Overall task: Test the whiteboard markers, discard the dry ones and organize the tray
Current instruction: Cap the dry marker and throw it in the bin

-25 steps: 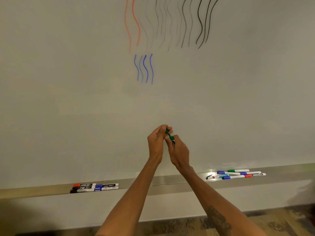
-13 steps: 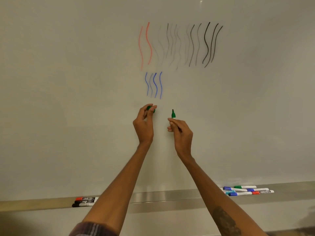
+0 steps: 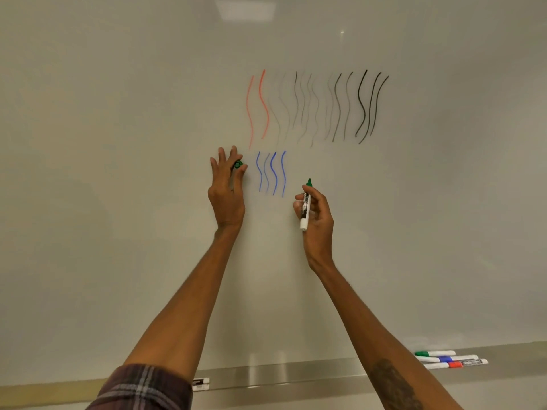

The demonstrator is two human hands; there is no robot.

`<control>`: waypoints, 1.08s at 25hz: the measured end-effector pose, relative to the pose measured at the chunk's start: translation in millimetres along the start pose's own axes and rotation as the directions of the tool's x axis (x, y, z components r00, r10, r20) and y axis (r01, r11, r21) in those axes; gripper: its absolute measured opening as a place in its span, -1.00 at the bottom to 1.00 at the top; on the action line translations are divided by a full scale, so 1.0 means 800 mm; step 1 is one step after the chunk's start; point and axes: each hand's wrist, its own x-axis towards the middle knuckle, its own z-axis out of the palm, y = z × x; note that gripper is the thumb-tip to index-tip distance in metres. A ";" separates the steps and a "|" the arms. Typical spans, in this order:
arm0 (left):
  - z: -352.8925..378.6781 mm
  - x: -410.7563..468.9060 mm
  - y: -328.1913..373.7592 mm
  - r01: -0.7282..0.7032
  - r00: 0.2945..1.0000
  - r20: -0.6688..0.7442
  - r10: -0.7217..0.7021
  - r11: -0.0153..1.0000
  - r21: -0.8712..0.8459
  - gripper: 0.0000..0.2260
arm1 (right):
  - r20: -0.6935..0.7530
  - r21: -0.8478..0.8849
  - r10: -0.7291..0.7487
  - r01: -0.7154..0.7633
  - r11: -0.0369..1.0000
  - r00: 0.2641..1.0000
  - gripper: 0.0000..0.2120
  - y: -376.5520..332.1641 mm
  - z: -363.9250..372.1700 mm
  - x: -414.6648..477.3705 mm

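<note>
The testing looks partly done. On the whiteboard (image 3: 118, 202) two red strokes (image 3: 262, 105) stand at 12 o'clock from the hands, with a long row of black and grey strokes (image 3: 337, 108) running toward 1 o'clock. Several of those are faint, which suggests some weak pens. Four blue strokes (image 3: 272, 173) sit just below the red ones. No green line shows, so green appears to be the colour now under test.

The right hand (image 3: 318, 220) has its fingers curled round the white barrel of the green marker (image 3: 305, 207), uncapped and tip up, just at 3 o'clock of the blue strokes. Whether the tip touches the board cannot be told. The left hand (image 3: 226, 190), at 9 o'clock of the blue strokes, pinches the green cap (image 3: 237, 164) between thumb and forefinger, its other fingers (image 3: 222, 161) straight and spread upward.

On the tray (image 3: 296, 377) at 6 o'clock, a cluster of markers (image 3: 450, 358) lies toward 4 o'clock, green, blue and red among them. One more marker (image 3: 201, 383) peeps out beside the left sleeve. Probably left to do: judging this pen, testing the remaining ones, discarding the dry ones and tidying the tray.
</note>
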 end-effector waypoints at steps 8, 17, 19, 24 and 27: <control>0.004 0.005 -0.030 -0.117 0.993 0.034 0.112 0.980 0.161 -0.64 | -0.070 -0.055 -0.141 0.137 0.989 0.988 -0.78 -0.002 0.022 0.023; 0.018 0.011 -0.068 -0.269 0.959 0.001 0.284 0.908 0.321 -0.68 | -0.068 -0.321 -0.448 0.406 0.856 0.891 -0.72 0.002 0.039 0.051; 0.017 0.010 -0.063 -0.297 0.950 0.001 0.312 0.905 0.304 -0.70 | -0.083 -0.333 -0.465 0.415 0.847 0.882 -0.72 0.001 0.040 0.057; 0.014 0.010 -0.057 -0.334 0.940 0.027 0.340 0.903 0.271 -0.72 | -0.036 -0.441 -0.542 0.473 0.763 0.840 -0.76 0.004 0.037 0.062; 0.012 0.011 -0.056 -0.330 0.942 0.032 0.334 0.903 0.276 -0.71 | 0.023 -0.518 -0.574 0.501 0.694 0.819 -0.79 0.017 0.025 0.048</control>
